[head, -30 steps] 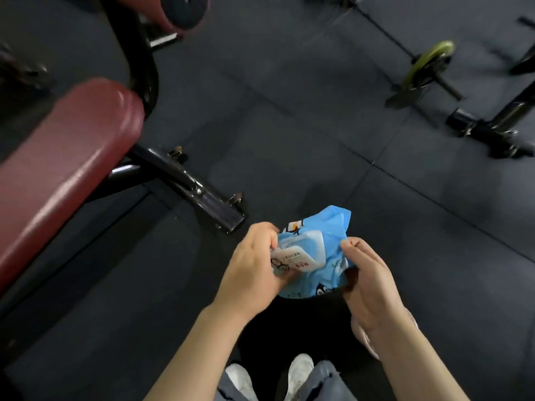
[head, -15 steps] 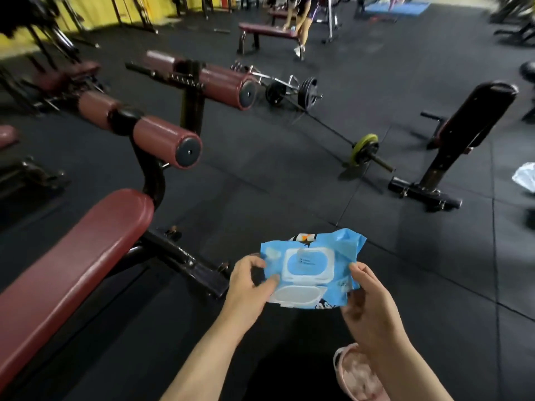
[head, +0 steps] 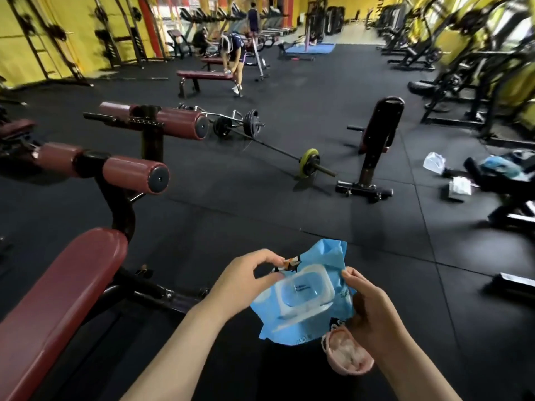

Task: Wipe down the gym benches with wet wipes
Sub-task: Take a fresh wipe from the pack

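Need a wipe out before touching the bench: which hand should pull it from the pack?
Left hand, probably: its fingertips sit at the wipes pack beside the open lid, while the right hand grips the pack's far edge, steadying it.

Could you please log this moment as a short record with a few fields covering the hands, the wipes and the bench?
left hand: pinches the top left edge of the wipes pack
right hand: grips the pack's right side
wipes pack: blue, held over the floor, white flip lid open
wipe: none pulled out yet
bench: maroon pad, at left, apart from the pack
pink basket: below the right hand
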Demonstrator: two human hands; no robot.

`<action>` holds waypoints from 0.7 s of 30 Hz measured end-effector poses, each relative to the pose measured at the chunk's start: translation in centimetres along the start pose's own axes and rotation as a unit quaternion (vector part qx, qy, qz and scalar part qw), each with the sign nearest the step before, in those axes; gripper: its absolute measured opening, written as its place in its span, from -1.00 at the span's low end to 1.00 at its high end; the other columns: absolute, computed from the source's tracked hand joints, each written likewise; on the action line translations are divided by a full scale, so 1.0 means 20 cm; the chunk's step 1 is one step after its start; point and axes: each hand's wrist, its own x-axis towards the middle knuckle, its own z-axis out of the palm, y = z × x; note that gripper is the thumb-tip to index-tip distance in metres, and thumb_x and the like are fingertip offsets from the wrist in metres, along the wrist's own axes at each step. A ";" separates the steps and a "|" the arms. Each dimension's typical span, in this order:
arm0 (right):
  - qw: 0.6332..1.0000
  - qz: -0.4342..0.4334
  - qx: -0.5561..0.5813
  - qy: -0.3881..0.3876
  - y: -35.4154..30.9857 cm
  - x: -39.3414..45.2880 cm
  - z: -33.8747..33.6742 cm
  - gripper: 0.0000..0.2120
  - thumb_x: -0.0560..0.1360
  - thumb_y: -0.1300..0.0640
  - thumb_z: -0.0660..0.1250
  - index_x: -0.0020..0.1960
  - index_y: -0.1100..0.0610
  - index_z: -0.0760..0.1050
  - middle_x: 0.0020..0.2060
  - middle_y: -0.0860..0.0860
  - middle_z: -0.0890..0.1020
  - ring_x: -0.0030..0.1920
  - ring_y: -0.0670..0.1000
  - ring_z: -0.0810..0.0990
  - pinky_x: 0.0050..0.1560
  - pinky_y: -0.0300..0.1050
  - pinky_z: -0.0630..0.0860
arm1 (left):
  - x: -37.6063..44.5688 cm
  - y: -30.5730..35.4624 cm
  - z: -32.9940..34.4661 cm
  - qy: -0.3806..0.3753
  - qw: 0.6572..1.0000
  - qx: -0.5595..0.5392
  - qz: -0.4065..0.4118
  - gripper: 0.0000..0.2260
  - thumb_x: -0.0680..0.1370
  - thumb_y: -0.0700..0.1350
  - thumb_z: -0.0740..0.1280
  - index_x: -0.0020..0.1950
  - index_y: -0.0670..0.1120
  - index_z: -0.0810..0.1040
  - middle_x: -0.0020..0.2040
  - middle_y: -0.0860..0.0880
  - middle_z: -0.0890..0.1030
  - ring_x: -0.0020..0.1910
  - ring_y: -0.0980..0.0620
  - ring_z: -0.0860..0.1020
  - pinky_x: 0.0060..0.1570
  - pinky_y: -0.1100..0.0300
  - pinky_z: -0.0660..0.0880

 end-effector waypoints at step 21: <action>0.614 -0.425 -0.636 0.194 0.23 -1.10 -0.31 -0.85 0.46 0.19 0.28 -0.15 0.00 0.59 -0.11 -0.19 0.57 -0.04 -0.13 0.50 0.02 -0.33 0.39 | -0.51 0.42 0.79 -0.084 0.976 0.111 0.166 -0.91 0.60 -0.05 0.27 -0.09 0.02 0.42 -0.12 0.13 0.43 -0.22 0.11 0.47 -0.19 0.06 0.47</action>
